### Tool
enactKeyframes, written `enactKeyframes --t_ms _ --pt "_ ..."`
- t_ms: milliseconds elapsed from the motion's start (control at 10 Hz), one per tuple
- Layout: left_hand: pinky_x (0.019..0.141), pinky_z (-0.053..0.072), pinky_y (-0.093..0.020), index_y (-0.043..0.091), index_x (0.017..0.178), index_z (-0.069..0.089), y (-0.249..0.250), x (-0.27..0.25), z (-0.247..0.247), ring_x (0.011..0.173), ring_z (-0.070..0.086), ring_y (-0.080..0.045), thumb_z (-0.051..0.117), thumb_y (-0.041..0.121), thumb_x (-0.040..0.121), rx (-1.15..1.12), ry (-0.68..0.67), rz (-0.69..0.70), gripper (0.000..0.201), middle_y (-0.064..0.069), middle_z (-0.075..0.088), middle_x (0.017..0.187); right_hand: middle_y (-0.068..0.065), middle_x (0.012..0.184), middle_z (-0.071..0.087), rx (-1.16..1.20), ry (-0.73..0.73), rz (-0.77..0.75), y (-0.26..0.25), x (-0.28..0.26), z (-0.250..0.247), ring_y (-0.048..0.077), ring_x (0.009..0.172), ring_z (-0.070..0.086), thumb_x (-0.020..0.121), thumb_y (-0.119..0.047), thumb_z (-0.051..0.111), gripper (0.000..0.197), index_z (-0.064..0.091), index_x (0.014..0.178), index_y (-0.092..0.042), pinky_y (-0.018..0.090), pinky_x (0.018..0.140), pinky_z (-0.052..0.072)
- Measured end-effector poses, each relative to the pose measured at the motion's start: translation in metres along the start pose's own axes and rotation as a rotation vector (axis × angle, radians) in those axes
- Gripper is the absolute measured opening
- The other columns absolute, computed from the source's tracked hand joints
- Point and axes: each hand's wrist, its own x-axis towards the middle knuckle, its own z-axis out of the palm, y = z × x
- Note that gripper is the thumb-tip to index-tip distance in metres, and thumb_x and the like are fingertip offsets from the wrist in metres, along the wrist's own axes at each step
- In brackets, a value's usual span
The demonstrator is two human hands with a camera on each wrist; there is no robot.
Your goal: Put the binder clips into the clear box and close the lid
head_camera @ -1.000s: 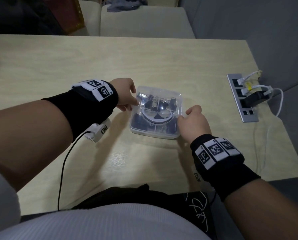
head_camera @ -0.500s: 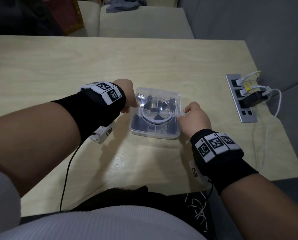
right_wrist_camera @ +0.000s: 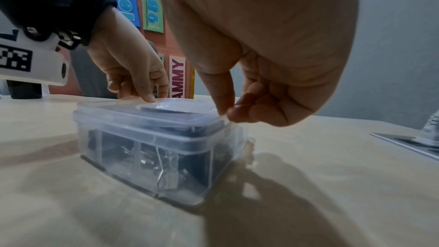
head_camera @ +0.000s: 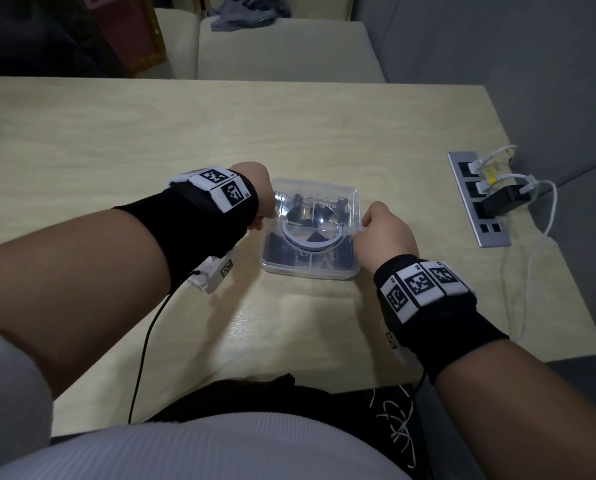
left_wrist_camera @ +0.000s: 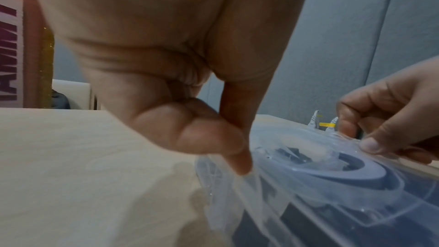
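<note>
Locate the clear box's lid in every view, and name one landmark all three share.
Head: lid at centre, between both hands.
Left wrist: lid lower right, under the left hand's fingers.
Right wrist: lid left of centre, atop the clear box.
Shared landmark: the power strip, to the right.

We count one clear box (head_camera: 310, 268) with one lid (head_camera: 319, 202), and two hands at it, the left hand (head_camera: 255, 192) and the right hand (head_camera: 386, 233). The binder clips (right_wrist_camera: 166, 166) inside overlap too much to count. One power strip (head_camera: 476, 199) carries three plugs.
</note>
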Motion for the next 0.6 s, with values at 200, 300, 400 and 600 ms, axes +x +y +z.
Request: enactKeyframes --t_ms 200,300,400,600 --pt "0.074 0.056 -0.032 0.004 0.072 0.06 0.001 0.0 0.004 0.058 0.063 -0.024 0.064 0.014 0.089 -0.005 0.038 -0.002 0.02 -0.011 0.07 0.068 0.009 0.088 0.057 -0.016 -0.006 0.008 -0.001 -0.003 -0.001 0.03 0.076 0.055 0.086 -0.005 0.045 0.019 0.046 0.105 -0.011 0.033 0.059 0.041" --pt "0.071 0.058 -0.034 0.004 0.098 0.06 0.002 -0.008 0.004 0.061 0.067 -0.026 0.065 0.013 0.087 0.02 0.117 0.017 0.014 -0.014 0.076 0.082 0.008 0.09 0.059 -0.032 -0.031 0.021 0.003 -0.005 -0.006 0.029 0.077 0.057 0.089 -0.017 0.049 0.02 0.047 0.108 -0.011 0.032 0.06 0.042" --pt "0.052 0.055 -0.035 0.003 0.116 0.049 0.0 -0.013 0.005 0.064 0.07 -0.029 0.06 0.011 0.089 -0.04 0.143 0.019 0.03 -0.016 0.071 0.091 0.007 0.094 0.061 -0.044 -0.071 0.015 0.01 -0.009 -0.018 0.028 0.08 0.06 0.091 -0.036 0.05 0.032 0.049 0.111 -0.011 0.032 0.063 0.044" --pt "0.069 0.045 -0.033 0.01 0.127 0.044 -0.015 -0.023 0.003 0.085 0.058 -0.027 0.061 0.038 0.087 0.013 0.203 0.058 0.052 -0.011 0.064 0.105 0.002 0.092 0.063 -0.077 -0.042 -0.104 0.021 -0.022 -0.069 0.023 0.082 0.059 0.09 -0.052 0.048 0.042 0.05 0.114 -0.017 0.034 0.066 0.045"
